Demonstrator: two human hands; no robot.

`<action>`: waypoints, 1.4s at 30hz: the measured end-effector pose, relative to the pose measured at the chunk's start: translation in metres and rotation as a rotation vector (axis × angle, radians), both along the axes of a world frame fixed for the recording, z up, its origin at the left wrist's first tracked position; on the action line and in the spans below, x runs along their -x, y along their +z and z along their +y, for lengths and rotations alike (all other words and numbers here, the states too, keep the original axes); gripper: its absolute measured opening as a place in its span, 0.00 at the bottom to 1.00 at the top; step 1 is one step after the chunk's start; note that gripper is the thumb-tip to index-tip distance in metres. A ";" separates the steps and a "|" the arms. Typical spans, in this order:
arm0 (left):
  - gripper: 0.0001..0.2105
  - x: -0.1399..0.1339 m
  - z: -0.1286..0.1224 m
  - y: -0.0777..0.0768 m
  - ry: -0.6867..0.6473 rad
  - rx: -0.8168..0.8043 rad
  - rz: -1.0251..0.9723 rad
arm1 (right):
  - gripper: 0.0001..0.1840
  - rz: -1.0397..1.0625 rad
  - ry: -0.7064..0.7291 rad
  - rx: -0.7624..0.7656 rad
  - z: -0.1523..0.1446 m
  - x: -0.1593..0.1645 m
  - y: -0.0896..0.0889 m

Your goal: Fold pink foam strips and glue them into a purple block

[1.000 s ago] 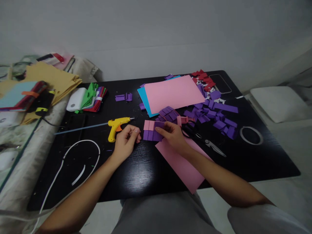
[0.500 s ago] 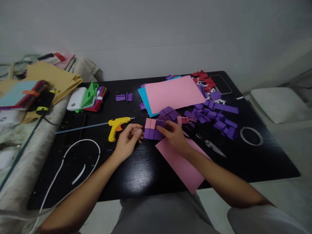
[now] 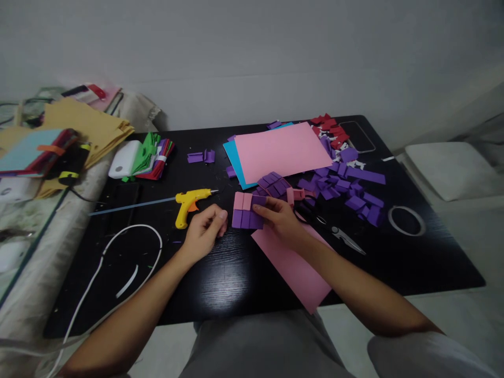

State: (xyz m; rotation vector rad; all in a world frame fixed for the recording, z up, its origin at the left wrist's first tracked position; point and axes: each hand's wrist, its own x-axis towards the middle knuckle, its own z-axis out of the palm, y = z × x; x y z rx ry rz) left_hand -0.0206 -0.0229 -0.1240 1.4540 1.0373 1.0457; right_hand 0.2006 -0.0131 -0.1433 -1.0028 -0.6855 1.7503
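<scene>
In my right hand [image 3: 277, 215] is a woven foam-paper square [image 3: 247, 218], pinched at its right side between thumb and fingers. The square is mostly purple, with pink pieces at its upper left. To its left, my left hand [image 3: 208, 223] is curled closed just above the black table, apart from the square, with nothing showing in it. A yellow glue gun [image 3: 189, 202] lies left of that hand, a blue-grey stick in its back. Behind the square is a second purple woven piece [image 3: 273, 184]. A pink sheet [image 3: 297, 268] lies partly under my right forearm.
Scissors [image 3: 342, 239] and a tape ring [image 3: 406, 220] lie to the right, near scattered purple pieces [image 3: 356, 202]. Pink [image 3: 281, 152] and blue sheets are stacked behind. A white cable [image 3: 114, 236] loops at the left, with bundled coloured strips [image 3: 149, 155] beyond.
My left hand has drawn slightly left and down, away from the square, and its fingers have curled closed. The square, still in my right hand, has turned slightly.
</scene>
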 end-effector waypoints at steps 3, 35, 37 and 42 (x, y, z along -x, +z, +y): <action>0.20 0.002 0.006 0.004 0.093 0.018 -0.117 | 0.21 0.026 -0.008 0.020 0.003 -0.001 -0.002; 0.14 0.002 0.001 -0.001 -0.114 0.058 0.170 | 0.17 -0.108 -0.076 -0.087 0.000 -0.001 -0.003; 0.14 0.004 0.001 -0.003 -0.122 0.019 0.248 | 0.17 -0.135 -0.069 -0.099 -0.001 -0.001 -0.002; 0.12 0.008 0.002 -0.001 -0.163 -0.149 0.408 | 0.19 -0.171 -0.045 -0.137 -0.002 0.000 0.002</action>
